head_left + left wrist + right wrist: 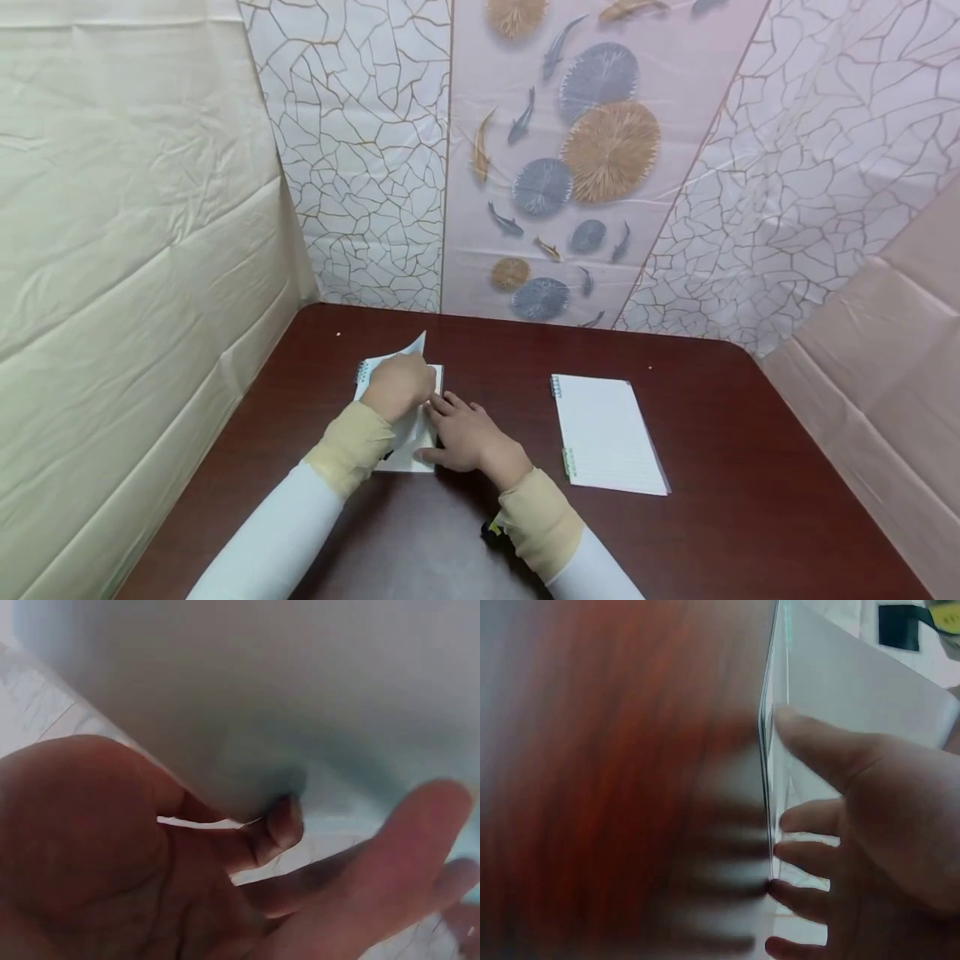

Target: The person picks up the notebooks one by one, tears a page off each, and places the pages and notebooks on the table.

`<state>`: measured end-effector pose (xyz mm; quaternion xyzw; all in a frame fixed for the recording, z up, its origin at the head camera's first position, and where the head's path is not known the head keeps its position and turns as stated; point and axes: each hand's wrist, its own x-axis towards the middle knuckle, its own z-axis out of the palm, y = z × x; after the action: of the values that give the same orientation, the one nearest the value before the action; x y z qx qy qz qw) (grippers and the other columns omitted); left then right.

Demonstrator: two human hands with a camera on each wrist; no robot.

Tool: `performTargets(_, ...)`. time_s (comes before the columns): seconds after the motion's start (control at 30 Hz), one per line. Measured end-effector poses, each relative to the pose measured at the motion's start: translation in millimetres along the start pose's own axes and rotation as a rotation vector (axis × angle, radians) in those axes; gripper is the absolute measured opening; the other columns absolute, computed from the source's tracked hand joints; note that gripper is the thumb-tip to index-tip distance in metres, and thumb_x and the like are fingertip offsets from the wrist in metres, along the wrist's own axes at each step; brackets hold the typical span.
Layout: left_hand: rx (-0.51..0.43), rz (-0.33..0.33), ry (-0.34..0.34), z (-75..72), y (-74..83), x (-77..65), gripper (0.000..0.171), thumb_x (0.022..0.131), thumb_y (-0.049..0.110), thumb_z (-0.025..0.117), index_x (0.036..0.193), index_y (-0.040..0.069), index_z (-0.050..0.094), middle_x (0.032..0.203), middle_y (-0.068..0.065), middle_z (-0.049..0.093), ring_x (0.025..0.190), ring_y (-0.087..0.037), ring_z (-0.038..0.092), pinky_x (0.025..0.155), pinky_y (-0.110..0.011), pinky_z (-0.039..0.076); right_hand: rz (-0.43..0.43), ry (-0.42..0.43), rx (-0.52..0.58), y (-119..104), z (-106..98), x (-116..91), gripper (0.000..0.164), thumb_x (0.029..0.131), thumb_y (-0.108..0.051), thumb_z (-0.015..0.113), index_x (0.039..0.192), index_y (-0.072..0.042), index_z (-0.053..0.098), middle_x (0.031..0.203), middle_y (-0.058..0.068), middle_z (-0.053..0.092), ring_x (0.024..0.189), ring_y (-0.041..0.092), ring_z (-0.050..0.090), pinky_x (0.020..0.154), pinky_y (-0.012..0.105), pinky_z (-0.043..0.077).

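A small spiral-bound notebook [405, 464] lies at the left of the table with its rings along the left side. One of its pages [415, 342] is lifted and bends upward. My left hand [400, 387] holds that raised page, its fingers curled at the sheet's edge. In the left wrist view the pale page [225, 697] fills the space above the hand. My right hand [468, 437] rests on the notebook's right edge with its fingers spread. Seen from the right wrist, the thumb and fingertips [802, 817] touch along that edge.
A second spiral notebook [611, 429] lies open-faced to the right, with white lined paper and a green tab strip [567, 462] at its lower left. The dark red-brown table [750, 467] meets fabric-covered walls at the back and sides. A wrist camera strap [491, 531] hangs under the right wrist.
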<state>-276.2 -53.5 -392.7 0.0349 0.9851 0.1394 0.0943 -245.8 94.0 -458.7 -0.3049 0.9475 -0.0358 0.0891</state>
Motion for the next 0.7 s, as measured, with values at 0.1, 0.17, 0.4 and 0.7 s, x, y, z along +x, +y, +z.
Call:
performTargets(0.1, -0.002, -0.016, -0.002, -20.1, -6.4, -5.9, 0.042, 0.109, 0.018, 0.044, 0.131, -0.007, 0.069, 0.130, -0.024, 0.069, 0.108, -0.039, 0.070, 0.091, -0.052, 0.059, 0.000, -0.019, 0.001, -5.0, -2.5, 0.3, 0.082, 0.103, -0.060, 0.061, 0.164, -0.009, 0.041, 0.174, 0.010, 0.028, 0.161, 0.031, 0.023, 0.124, 0.056, 0.030)
performTargets(0.17, -0.009, -0.044, 0.000, -32.2, -10.2, -8.7, 0.042, 0.107, 0.016, 0.046, 0.135, -0.007, 0.066, 0.134, -0.026, 0.067, 0.113, -0.041, 0.069, 0.094, -0.054, 0.058, -0.002, -0.020, 0.007, -5.7, -3.7, 1.1, 0.081, 0.103, -0.058, 0.062, 0.163, -0.008, 0.041, 0.174, 0.012, 0.028, 0.161, 0.030, 0.022, 0.125, 0.055, 0.029)
performTargets(0.4, -0.005, -0.090, 0.039, -56.5, -36.6, -14.9, 0.031, 0.102, 0.011, 0.052, 0.113, -0.007, 0.075, 0.114, -0.025, 0.073, 0.092, -0.033, 0.070, 0.078, -0.049, 0.062, -0.017, -0.007, 0.035, -6.9, -2.2, 3.3, 0.078, 0.102, -0.056, 0.065, 0.158, -0.006, 0.047, 0.171, 0.016, 0.033, 0.160, 0.030, 0.027, 0.124, 0.052, 0.032)
performTargets(0.7, -0.061, -0.212, 0.004, -82.8, -83.6, -30.9, 0.063, 0.105, 0.011, 0.037, 0.158, -0.019, 0.021, 0.145, -0.044, 0.047, 0.124, -0.052, 0.058, 0.101, -0.061, 0.052, -0.045, -0.007, 0.047, -3.5, -2.0, 2.8, 0.079, 0.103, -0.056, 0.064, 0.159, -0.004, 0.046, 0.171, 0.017, 0.031, 0.160, 0.031, 0.026, 0.124, 0.051, 0.033)
